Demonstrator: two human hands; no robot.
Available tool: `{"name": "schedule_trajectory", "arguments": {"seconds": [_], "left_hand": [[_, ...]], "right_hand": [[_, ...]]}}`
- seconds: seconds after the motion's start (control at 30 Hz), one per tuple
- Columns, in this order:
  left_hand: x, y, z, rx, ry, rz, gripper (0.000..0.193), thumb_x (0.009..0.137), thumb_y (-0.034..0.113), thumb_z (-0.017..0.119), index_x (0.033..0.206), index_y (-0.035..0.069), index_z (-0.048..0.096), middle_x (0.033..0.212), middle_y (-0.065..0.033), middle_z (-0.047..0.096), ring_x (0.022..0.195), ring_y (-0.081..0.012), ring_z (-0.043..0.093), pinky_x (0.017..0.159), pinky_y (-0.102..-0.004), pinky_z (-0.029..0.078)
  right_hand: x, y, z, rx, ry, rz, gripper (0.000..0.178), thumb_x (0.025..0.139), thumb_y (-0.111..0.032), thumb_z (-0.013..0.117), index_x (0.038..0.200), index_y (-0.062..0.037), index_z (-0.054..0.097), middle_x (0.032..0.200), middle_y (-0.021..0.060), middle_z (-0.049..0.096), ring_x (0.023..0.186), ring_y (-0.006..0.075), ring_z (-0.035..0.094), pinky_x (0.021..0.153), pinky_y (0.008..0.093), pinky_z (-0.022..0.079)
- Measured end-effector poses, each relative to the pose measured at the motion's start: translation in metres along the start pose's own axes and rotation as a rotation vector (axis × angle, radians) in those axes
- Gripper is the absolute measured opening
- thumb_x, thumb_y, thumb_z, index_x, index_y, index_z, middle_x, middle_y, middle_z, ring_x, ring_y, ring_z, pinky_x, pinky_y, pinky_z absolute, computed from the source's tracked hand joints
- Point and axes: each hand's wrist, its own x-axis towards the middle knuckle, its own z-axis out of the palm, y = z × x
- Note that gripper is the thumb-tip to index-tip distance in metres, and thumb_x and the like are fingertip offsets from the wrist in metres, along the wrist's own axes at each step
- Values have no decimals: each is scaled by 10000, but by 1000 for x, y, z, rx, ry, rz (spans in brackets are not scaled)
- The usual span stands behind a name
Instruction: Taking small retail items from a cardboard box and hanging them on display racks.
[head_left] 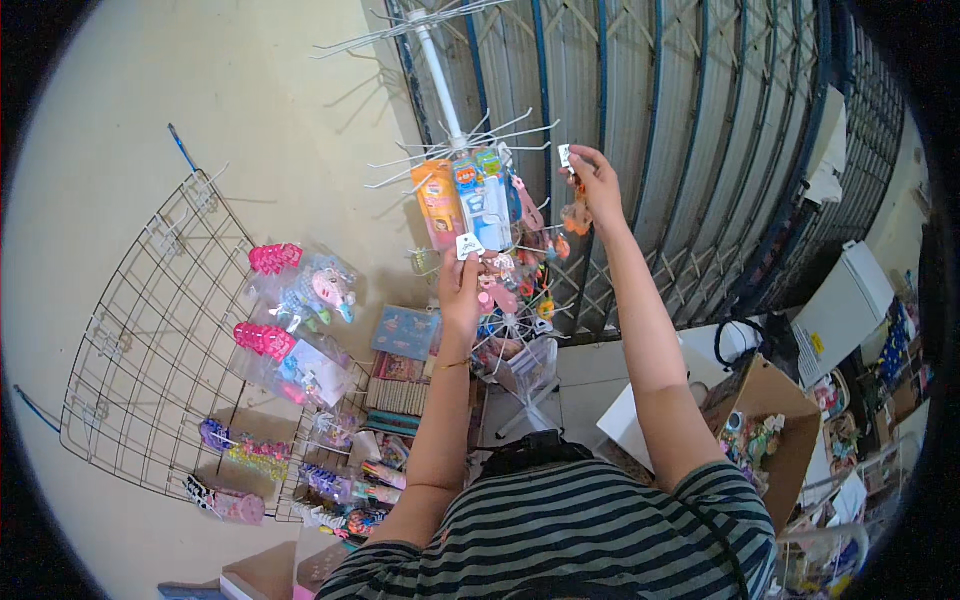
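Note:
My left hand (458, 298) is closed on a small white tag card (469, 245), pinched near its lower edge; pink pieces show beside the fingers, but I cannot tell whether they hang from that card. Higher and to the right, my right hand (600, 188) pinches another white tag card (565, 157), with a small orange trinket (576, 218) dangling below it. Between and behind the hands stands a white hook display stand (441, 85). On its hooks hang an orange packet (436, 200), blue-and-white packets (486, 215) and several small colourful trinkets lower down.
To the left, a wire grid panel (150, 300) leans on the wall with bagged accessories (325, 290) on hooks. A folding metal shutter (680, 130) stands behind. Boxed goods (398, 395) sit beside my left forearm. At right are an open cardboard box (795, 440) and a white box (845, 310).

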Motion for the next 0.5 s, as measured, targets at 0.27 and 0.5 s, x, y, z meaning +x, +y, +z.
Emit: {"name": "schedule_trajectory", "arguments": {"seconds": [0.27,0.5], "left_hand": [[14,-2,1,13,55,94,299,904,143,458,1166,4,418,941,-104,601,744,-104,541,676,-255,468],[20,-6,19,1,86,74,248,900,133,455,1110,2,458,925,-101,600,736,-101,540,637,-243,464]], "right_hand": [[32,19,3,-31,-162,-7,269,862,-176,551,1097,-45,550,826,7,597,705,55,537,585,180,370],[28,12,1,-62,-226,-25,259,858,-137,552,1097,-39,549,740,-1,597,660,52,531,579,184,370]]}}
